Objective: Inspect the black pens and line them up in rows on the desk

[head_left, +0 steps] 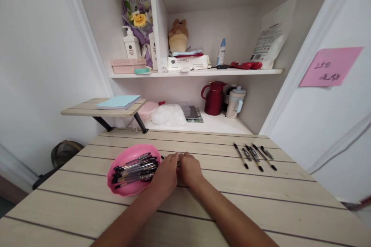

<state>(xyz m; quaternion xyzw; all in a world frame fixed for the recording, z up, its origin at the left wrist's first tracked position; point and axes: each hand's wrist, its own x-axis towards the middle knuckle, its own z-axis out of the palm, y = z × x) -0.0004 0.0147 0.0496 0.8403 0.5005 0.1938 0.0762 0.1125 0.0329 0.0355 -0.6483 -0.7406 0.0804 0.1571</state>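
Pens [135, 170] in a bowl [132, 190], left of loose pens [254, 155] on the table [269, 204].

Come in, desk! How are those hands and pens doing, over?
Left hand and right hand together beside pink bowl; grip mostly hidden. Bowl holds pens; loose pens lie to the right. No obstacle seen between hands and bowl.

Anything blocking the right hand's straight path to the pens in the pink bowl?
Yes: the left hand is in between, at the right edge of the pink bowl, with the pens beyond it from the right hand.
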